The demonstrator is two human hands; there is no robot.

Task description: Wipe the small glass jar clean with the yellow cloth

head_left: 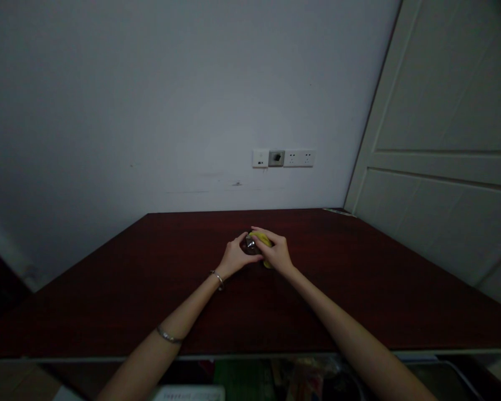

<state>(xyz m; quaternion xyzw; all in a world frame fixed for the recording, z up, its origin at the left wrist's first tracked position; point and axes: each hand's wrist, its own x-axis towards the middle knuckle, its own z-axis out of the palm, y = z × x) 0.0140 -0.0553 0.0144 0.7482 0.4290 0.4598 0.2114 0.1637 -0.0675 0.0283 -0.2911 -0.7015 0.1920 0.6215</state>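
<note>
Both hands meet over the middle of the dark red tabletop (192, 245). My left hand (234, 257) is curled around a small shiny object (250, 243), dark with bright silvery glints; its exact kind is too small to make out. A yellow cloth (262, 238) is bunched in my right hand (279, 254), between thumb and fingers. The cloth lies against the right side of the shiny object, and a corner of it hangs below the right hand. Fingers partly hide both things. A bracelet (218, 279) circles my left wrist, and a band sits higher on that forearm.
A pale wall with sockets and switches (284, 158) stands behind the table. To the right is a white panelled door (442, 161). Below the table's front edge (275, 354) there is an open space with a white item (187, 393) and various packed things.
</note>
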